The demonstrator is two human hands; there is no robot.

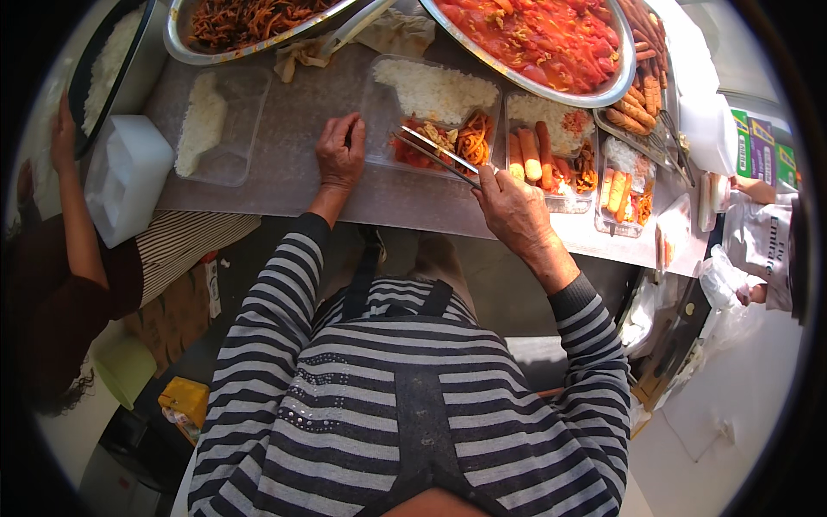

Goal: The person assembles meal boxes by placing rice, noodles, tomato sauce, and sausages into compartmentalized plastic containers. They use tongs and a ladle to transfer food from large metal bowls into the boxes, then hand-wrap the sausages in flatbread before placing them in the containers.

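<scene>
My right hand (pixel 513 210) grips metal tongs (pixel 446 155). Their tips reach into a clear plastic meal container (pixel 375 123), over the scrambled egg and tomato in its near compartments. White rice (pixel 439 87) fills its far part, and shredded orange vegetables (pixel 475 139) lie at the near right. Just left of this container, my left hand (pixel 340 152) rests with curled fingers and nothing visible in it. To the right, a second container (pixel 572 203) holds rice, sausages (pixel 530 155), tomato and shreds. Farther left, another container (pixel 242 145) has rice along its left side only.
Large metal trays hold tomato and egg (pixel 536 45), shredded vegetables (pixel 258 19) and sausages (pixel 639 103). A filled container (pixel 623 200) sits right. At left are stacked plastic containers (pixel 129 174), a rice tub (pixel 110 77) and a person's arm (pixel 77 207). Another person (pixel 762 245) stands far right.
</scene>
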